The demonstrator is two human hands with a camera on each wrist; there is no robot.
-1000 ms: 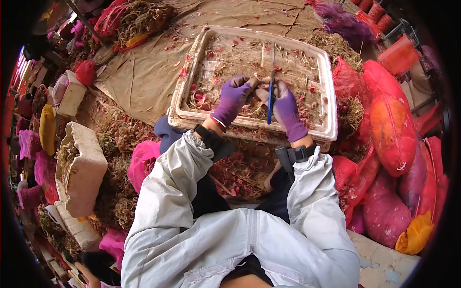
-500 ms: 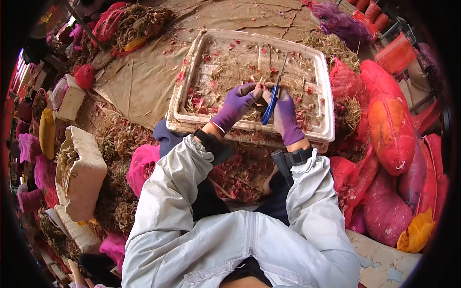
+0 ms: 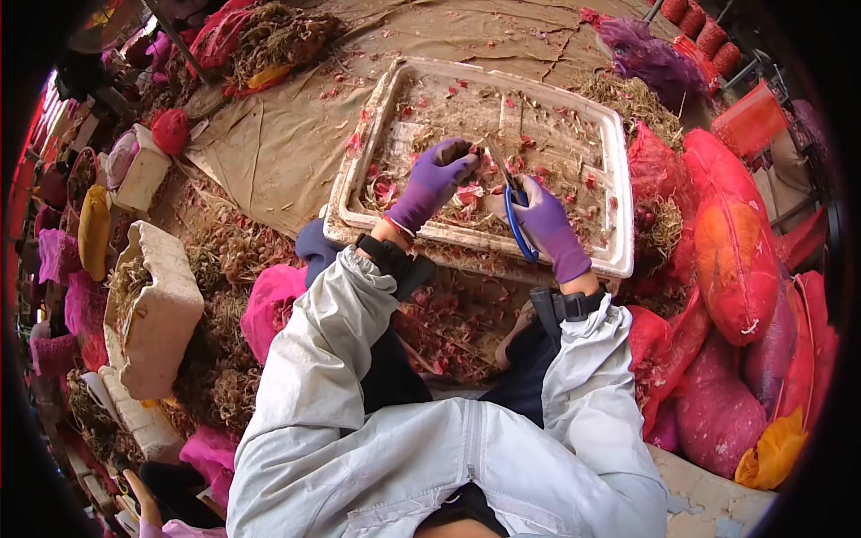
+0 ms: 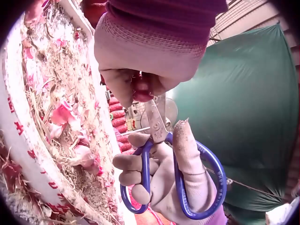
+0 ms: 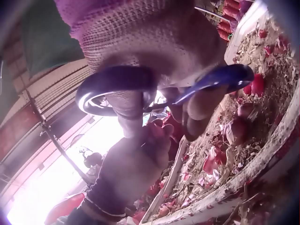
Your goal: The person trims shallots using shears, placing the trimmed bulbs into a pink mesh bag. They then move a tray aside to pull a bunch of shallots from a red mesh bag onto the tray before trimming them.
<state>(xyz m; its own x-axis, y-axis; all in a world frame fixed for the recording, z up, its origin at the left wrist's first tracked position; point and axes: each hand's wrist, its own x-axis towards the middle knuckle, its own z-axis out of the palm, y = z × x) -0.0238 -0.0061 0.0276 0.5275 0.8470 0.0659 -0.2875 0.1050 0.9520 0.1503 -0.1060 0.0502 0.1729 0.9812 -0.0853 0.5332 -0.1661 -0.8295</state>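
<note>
In the head view my left hand (image 3: 439, 179), in a purple glove with a dirty palm, is over the tray's near half. The left wrist view shows its fingers curled round a small red shallot (image 4: 142, 89). My right hand (image 3: 543, 224), gloved alike, holds blue-handled scissors (image 4: 158, 133), with thumb and fingers through the two spread loops. Their metal blades point up toward the shallot, their tips partly hidden behind it in the left wrist view. Under both hands lies a white foam tray (image 3: 625, 197), littered with dry stalks, dirt and red skins (image 4: 63, 112).
Red mesh sacks (image 3: 731, 238) are heaped along the right. At the left stands a white foam box (image 3: 160, 314), beside dried bulbs and stalks (image 3: 229, 359) and a pink mesh bag (image 3: 273, 309). A brown tarp (image 3: 269, 161) spreads behind the tray.
The hands, close together before, have moved apart. The right hand with the scissors has shifted right and toward the body, and the scissors have turned so the blades lean left.
</note>
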